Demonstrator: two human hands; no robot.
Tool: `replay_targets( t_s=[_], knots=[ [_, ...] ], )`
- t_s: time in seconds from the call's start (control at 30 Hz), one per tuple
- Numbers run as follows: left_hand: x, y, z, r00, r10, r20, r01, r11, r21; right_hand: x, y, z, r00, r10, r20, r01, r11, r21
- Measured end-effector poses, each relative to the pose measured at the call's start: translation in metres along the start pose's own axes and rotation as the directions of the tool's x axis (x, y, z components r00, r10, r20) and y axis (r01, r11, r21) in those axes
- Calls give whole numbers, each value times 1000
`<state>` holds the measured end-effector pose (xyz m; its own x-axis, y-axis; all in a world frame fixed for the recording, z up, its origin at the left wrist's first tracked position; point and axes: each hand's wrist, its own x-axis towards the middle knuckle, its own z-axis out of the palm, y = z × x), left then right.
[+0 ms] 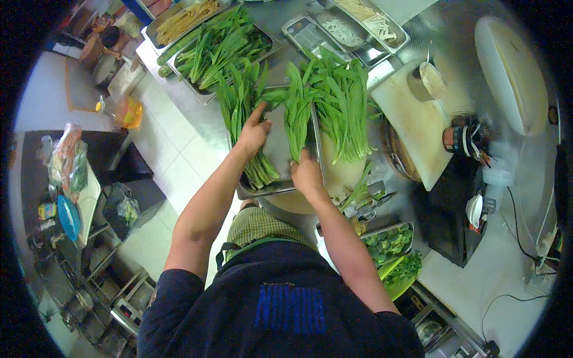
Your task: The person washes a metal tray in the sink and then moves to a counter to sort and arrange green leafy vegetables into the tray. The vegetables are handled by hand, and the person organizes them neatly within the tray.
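Note:
My right hand [308, 173] grips the stem ends of a small bunch of long-leafed green vegetables [297, 114] over the right side of a metal tray [275, 143]. Its leaves point away from me. My left hand [254, 135] lies against a larger bunch of the same greens [262, 172] along the tray's left side. The index finger and thumb there are apart; the other fingers are partly hidden. That bunch has its cut stems towards me. Beyond the tray's right edge, a third pile of greens [344, 116] rests on a round board [353, 174].
A second tray of greens [219, 49] stands far left, beside a tray of yellowish strips [186, 22]. Pans of pale strips [369, 20] sit at the back. To the right are a white cutting board [416, 116], scissors [374, 208] and a tray of chopped greens [389, 241].

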<state>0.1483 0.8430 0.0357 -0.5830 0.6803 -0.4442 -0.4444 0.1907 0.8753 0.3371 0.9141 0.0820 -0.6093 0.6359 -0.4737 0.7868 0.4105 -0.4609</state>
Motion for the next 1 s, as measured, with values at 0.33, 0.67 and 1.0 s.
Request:
replay_targets(
  t_s=[0.33,0.67,1.0],
  knots=[
    [-86,5,28,888,320,331,-458,542,704,-6,3,4,990,-87,-115,79,995,-64],
    [-224,5,-9,979,200,31,-179,785,593,-29,-13,2,851,-465,-243,498,862,94],
    [-282,-23,-62,963,112,-244,19,878,478,-36,-83,56,987,-147,58,152,982,-108]
  ],
)
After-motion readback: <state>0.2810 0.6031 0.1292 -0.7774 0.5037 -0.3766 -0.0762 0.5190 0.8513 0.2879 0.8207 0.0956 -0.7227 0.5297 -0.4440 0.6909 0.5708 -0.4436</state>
